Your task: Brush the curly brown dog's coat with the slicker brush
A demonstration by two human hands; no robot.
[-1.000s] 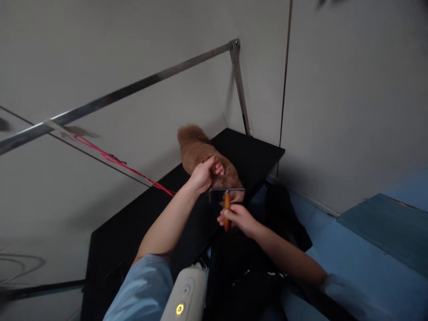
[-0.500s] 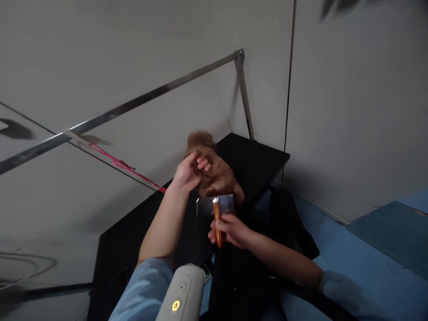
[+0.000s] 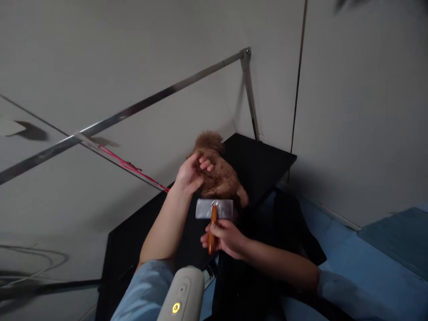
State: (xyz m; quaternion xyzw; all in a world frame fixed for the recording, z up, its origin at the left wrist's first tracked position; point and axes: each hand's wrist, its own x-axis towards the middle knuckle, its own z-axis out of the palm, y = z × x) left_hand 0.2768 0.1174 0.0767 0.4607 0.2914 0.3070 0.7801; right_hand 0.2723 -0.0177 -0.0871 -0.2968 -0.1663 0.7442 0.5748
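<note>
Compared with a second ago, the slicker brush [image 3: 214,208] is drawn a little lower and nearer, and its flat metal head is now seen squarely; the left hand [image 3: 191,173] is placed higher on the animal than before. The small brown dog [image 3: 219,178] is found on the black table [image 3: 264,162], in the corner by the wall; its back is gripped by the left hand, whose fingers are curled into the fur. The brush is held by the right hand [image 3: 224,236], which is closed around the orange handle; the head is positioned at the near end of the dog, but whether the fur is touched cannot be told. A red leash [image 3: 133,168] is hung from the metal bar [image 3: 150,101] above; a grey device [image 3: 182,294] with a lit button is seen at the bottom edge.
</note>
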